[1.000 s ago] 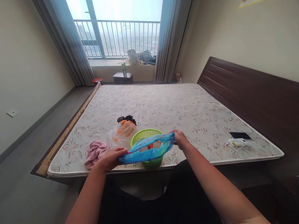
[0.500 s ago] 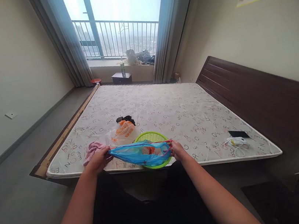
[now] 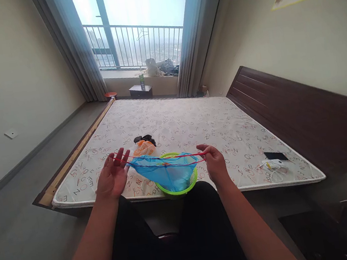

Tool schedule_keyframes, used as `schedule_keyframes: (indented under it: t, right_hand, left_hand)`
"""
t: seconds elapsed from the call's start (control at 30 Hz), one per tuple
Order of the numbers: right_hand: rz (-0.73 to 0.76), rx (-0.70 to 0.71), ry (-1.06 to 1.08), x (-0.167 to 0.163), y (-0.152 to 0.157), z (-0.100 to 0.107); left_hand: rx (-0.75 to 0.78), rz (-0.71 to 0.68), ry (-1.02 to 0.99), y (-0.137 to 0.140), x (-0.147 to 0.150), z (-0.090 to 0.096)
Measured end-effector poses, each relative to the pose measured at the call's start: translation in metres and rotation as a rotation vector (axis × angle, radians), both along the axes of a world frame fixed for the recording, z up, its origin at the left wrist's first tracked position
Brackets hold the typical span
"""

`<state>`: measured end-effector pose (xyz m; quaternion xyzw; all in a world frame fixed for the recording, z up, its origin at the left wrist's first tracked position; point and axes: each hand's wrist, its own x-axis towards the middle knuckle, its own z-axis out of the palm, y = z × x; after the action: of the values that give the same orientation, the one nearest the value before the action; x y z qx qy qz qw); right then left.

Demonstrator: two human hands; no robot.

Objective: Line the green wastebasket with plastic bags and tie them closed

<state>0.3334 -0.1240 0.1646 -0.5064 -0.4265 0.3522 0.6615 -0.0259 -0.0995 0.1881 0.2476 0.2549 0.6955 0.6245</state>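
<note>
A blue drawstring trash bag hangs between my hands, its red strings pulled out to both sides. My left hand has its palm turned up and several fingers partly stretched out, with one end of the red string hooked over them. The other end of the string is pinched in my closed right hand. Directly below and behind the bag stands a green plastic basket, partly covered by the blue film. Beyond my left hand lie an orange-and-white plastic bag and a crumpled black bag.
The bare mattress spreads out in front of me, with a dark wooden headboard on the right. A black phone and a white charger with cable lie near its right corner. A small nightstand stands by the window.
Both hands have moved apart and slightly up, drawing the red strings out of the blue bag. The left fingers have spread. The pink cloth is now hidden behind my left hand.
</note>
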Motion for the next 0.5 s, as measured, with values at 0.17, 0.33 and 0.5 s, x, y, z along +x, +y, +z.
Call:
schedule_keyframes:
  t: [0.17,0.33,0.5]
  right_hand:
    - [0.273,-0.036,0.026,-0.027,-0.015,0.035]
    - [0.352,0.009,0.112,-0.052,-0.028,0.056]
    - [0.408,-0.106,0.001,-0.067,-0.041,0.076]
  left_hand:
    - [0.053,-0.154,0.258,-0.007,0.021,0.016]
    - [0.086,-0.172,0.571,-0.022,0.052,0.012]
    - [0.226,-0.278,0.758,-0.038,0.078,0.018]
